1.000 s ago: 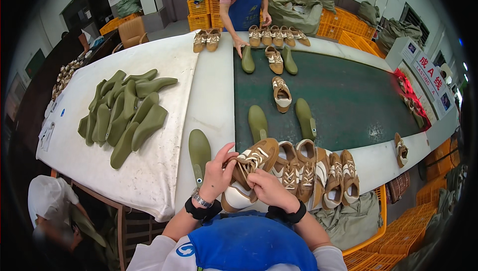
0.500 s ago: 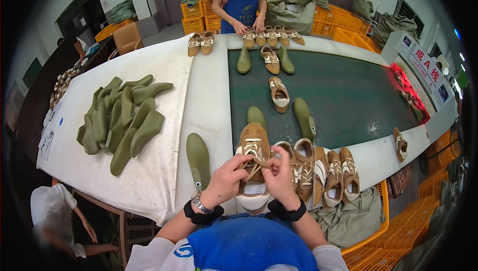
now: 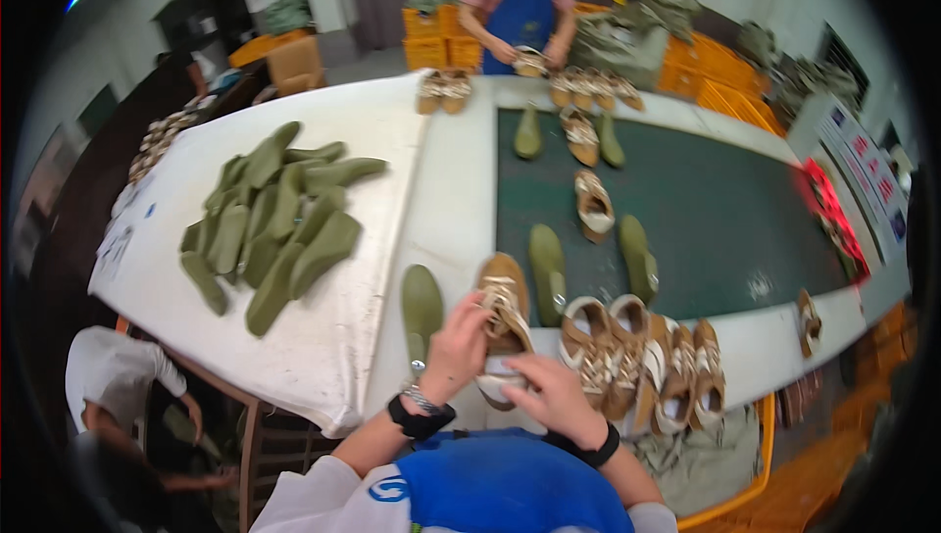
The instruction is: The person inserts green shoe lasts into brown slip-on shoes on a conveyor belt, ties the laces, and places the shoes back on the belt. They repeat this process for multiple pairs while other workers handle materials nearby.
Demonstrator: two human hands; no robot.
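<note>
A brown and white sneaker (image 3: 504, 283) lies in front of me, toe pointing away, its pale laces across the top. My left hand (image 3: 459, 347) is closed at the left side of its lacing, fingertips on the laces and tongue. At the heel opening, my right hand (image 3: 554, 394) has its fingers stretched out and apart, touching the white collar edge. Slight blur softens both hands. Left of the sneaker lies a green shoe last (image 3: 421, 308); another green last (image 3: 547, 268) lies just beyond it on the right.
Several finished sneakers (image 3: 627, 347) stand in a row to my right. A heap of green lasts (image 3: 270, 224) covers part of the white cloth at left. Across the table a co-worker (image 3: 520, 4) handles a shoe. A dark green belt (image 3: 706, 210) runs rightward. Another person (image 3: 118, 366) bends at lower left.
Both hands were pinching the lace ends over the sneaker; my right hand has let go and moved back to the heel opening. The co-worker has lifted a shoe. My view has shifted left.
</note>
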